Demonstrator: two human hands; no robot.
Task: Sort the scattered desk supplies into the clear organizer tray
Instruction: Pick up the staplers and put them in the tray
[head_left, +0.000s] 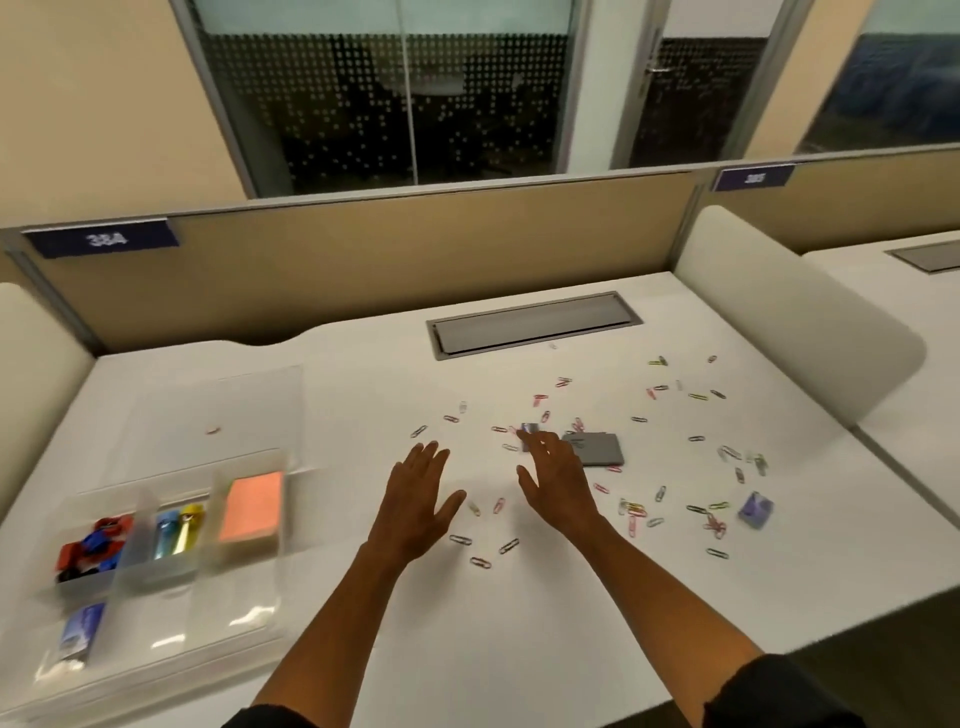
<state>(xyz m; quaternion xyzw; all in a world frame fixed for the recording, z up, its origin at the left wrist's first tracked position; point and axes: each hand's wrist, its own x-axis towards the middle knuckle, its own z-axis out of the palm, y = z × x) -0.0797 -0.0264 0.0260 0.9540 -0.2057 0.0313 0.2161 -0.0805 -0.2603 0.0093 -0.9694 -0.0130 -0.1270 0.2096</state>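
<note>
The clear organizer tray (156, 670) lies at the left of the white desk (519, 623). It holds red and blue clips (93, 545), a blue and a yellow item (179, 530), an orange sticky-note pad (252, 506) and a small blue box (80, 631). Coloured paper clips (634, 512) are scattered over the desk's middle and right. A grey flat box (597, 449) and a purple box (756, 509) lie among them. My left hand (418, 499) hovers with straight fingers, holding nothing. My right hand (558, 478) reaches with spread fingers beside the grey box and a small dark item (529, 427).
A grey cable hatch (535, 322) is set into the desk's far side. A tan partition (363, 260) closes the back, with white rounded side dividers at the left (31, 374) and right (779, 322). A single clip (213, 430) lies in the tray's far section.
</note>
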